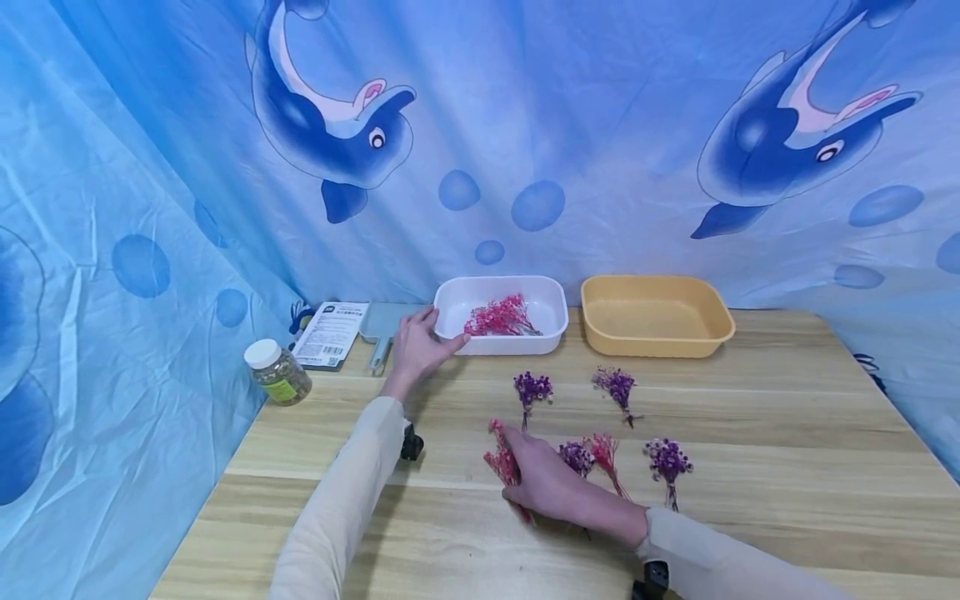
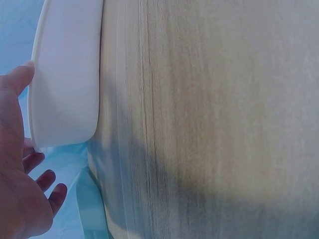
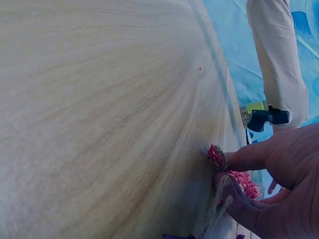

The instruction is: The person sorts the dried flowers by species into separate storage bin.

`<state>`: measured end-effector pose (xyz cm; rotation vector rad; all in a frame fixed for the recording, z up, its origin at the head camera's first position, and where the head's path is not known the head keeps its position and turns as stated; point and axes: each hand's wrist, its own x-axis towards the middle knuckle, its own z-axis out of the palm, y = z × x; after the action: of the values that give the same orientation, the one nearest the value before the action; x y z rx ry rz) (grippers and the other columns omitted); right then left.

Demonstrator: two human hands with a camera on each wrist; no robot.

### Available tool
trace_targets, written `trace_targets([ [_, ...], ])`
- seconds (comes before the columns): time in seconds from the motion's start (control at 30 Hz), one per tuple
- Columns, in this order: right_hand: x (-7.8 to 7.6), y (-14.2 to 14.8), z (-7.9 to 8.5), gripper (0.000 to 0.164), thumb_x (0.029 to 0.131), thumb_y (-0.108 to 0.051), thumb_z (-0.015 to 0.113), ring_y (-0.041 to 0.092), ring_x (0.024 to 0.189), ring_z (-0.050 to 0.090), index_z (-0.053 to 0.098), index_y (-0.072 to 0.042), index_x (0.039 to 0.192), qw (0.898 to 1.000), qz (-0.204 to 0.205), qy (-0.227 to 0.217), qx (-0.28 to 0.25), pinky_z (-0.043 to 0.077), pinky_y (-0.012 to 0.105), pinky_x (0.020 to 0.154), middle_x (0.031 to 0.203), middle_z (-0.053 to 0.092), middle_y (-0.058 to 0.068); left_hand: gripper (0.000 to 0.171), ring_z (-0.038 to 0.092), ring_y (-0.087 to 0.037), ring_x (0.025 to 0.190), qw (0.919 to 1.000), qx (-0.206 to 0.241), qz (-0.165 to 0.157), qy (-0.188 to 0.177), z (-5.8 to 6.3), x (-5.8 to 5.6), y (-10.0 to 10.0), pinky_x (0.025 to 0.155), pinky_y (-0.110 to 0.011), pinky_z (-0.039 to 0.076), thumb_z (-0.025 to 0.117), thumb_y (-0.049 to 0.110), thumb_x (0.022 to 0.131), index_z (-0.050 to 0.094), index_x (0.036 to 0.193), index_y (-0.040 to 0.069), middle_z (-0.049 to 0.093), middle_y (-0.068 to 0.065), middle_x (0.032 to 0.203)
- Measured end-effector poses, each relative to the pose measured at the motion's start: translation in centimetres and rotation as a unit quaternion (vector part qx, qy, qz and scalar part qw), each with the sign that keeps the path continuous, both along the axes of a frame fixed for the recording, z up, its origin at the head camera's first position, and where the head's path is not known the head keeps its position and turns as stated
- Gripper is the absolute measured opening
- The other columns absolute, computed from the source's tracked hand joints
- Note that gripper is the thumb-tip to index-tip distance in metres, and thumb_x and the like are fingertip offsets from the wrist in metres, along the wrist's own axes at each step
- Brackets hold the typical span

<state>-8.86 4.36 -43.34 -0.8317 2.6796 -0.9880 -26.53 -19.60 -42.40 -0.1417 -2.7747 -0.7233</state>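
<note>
Bunch of pink flwrs [image 1: 501, 463] pinched btwn R hand [image 1: 551, 479] thumb & fingers, heads sticking out L of fingers in head view. L hand [image 1: 416, 346] spread wide, touching end of white tray [image 1: 510, 345] w/ pink sprigs [image 1: 497, 319] inside.

A blue curtain [image 1: 600, 92] printed with dolphins [image 1: 322, 150] and bubbles [image 1: 538, 206] hangs behind a wood-grain table [image 1: 450, 508].

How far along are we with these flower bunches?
Seemingly done: the pink flowers lying in the white tub. In hand: a pink bunch, pinched by the right hand, while the left hand touches the white tub's rim. Apparently left: a loose pink bunch and four purple bunches visible on the table.
</note>
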Motion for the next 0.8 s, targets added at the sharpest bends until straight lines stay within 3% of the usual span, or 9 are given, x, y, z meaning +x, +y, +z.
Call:
trace_targets([
  [0.17, 0.0, -0.1, 0.1, 0.086, 0.073, 0.000, 0.083, 0.035, 0.109, 0.063, 0.037, 0.014, 0.144, 1.000, -0.001, -0.005, -0.003, 0.049, 0.043, 0.099, 0.136, 0.053, 0.031, 0.088, 0.044, -0.037, 0.126, 1.0000, -0.003, 0.002, -0.002, 0.0, 0.0, 0.0, 0.103, -0.052, 0.038, 0.072, 0.059, 0.082, 0.051, 0.143, -0.001, 0.048, -0.016, 0.149],
  [0.27, 0.1, -0.2, 0.0, 0.085, 0.074, 0.003, 0.080, 0.019, 0.081, 0.067, 0.035, 0.013, 0.146, 0.999, -0.001, -0.028, -0.017, 0.056, 0.035, 0.087, 0.137, 0.052, 0.031, 0.089, 0.043, -0.037, 0.127, 1.0000, -0.007, 0.003, -0.003, -0.2, 0.0, -0.1, 0.103, -0.052, 0.038, 0.071, 0.060, 0.082, 0.051, 0.144, -0.001, 0.047, -0.016, 0.150],
  [0.33, 0.2, -0.2, 0.0, 0.085, 0.075, 0.007, 0.077, 0.010, 0.061, 0.062, 0.033, 0.012, 0.148, 0.998, 0.000, -0.047, -0.031, 0.058, 0.027, 0.072, 0.139, 0.050, 0.032, 0.090, 0.043, -0.037, 0.128, 0.9999, -0.010, 0.003, -0.004, -0.2, 0.0, -0.1, 0.103, -0.052, 0.038, 0.070, 0.061, 0.082, 0.050, 0.144, -0.001, 0.047, -0.016, 0.150],
  [0.4, 0.3, -0.2, 0.0, 0.084, 0.076, 0.008, 0.076, 0.006, 0.052, 0.056, 0.033, 0.011, 0.148, 0.998, 0.002, -0.051, -0.037, 0.057, 0.022, 0.064, 0.140, 0.049, 0.032, 0.090, 0.042, -0.037, 0.129, 0.9999, -0.012, 0.004, -0.005, -0.2, 0.0, -0.1, 0.104, -0.051, 0.037, 0.070, 0.061, 0.082, 0.050, 0.144, 0.000, 0.047, -0.015, 0.150],
  [0.47, 0.3, -0.3, 0.0, 0.082, 0.076, 0.009, 0.075, 0.007, 0.054, 0.058, 0.035, 0.011, 0.148, 0.998, 0.004, -0.046, -0.038, 0.056, 0.021, 0.060, 0.137, 0.052, 0.031, 0.090, 0.042, -0.037, 0.129, 0.9999, -0.013, 0.004, -0.003, -0.2, 0.0, -0.1, 0.103, -0.052, 0.037, 0.070, 0.061, 0.082, 0.050, 0.144, -0.001, 0.047, -0.016, 0.150],
  [0.53, 0.3, -0.3, 0.0, 0.080, 0.076, 0.007, 0.076, 0.008, 0.063, 0.059, 0.037, 0.010, 0.146, 0.999, 0.006, -0.023, -0.029, 0.055, 0.019, 0.066, 0.134, 0.055, 0.028, 0.089, 0.043, -0.037, 0.128, 0.9999, -0.012, 0.003, -0.001, -0.2, 0.0, -0.1, 0.102, -0.052, 0.038, 0.071, 0.060, 0.082, 0.051, 0.143, -0.001, 0.048, -0.016, 0.149],
  [0.67, 0.3, -0.2, 0.5, 0.079, 0.077, 0.008, 0.075, 0.008, 0.066, 0.057, 0.038, 0.008, 0.147, 0.999, 0.012, -0.023, -0.045, 0.054, 0.019, 0.058, 0.107, 0.065, 0.013, 0.088, 0.045, -0.038, 0.125, 0.9999, -0.011, 0.001, 0.004, 0.0, 0.1, 0.0, 0.100, -0.052, 0.040, 0.072, 0.059, 0.082, 0.052, 0.142, -0.001, 0.049, -0.016, 0.148],
  [0.8, 0.1, 0.1, 1.3, 0.078, 0.079, 0.009, 0.075, 0.006, 0.059, 0.053, 0.038, 0.005, 0.148, 0.996, 0.021, -0.036, -0.075, 0.051, 0.019, 0.049, 0.082, 0.056, -0.002, 0.088, 0.045, -0.038, 0.125, 0.9999, -0.010, 0.000, 0.005, 0.0, 0.1, 0.0, 0.098, -0.052, 0.041, 0.072, 0.060, 0.081, 0.052, 0.142, -0.001, 0.049, -0.016, 0.148],
])
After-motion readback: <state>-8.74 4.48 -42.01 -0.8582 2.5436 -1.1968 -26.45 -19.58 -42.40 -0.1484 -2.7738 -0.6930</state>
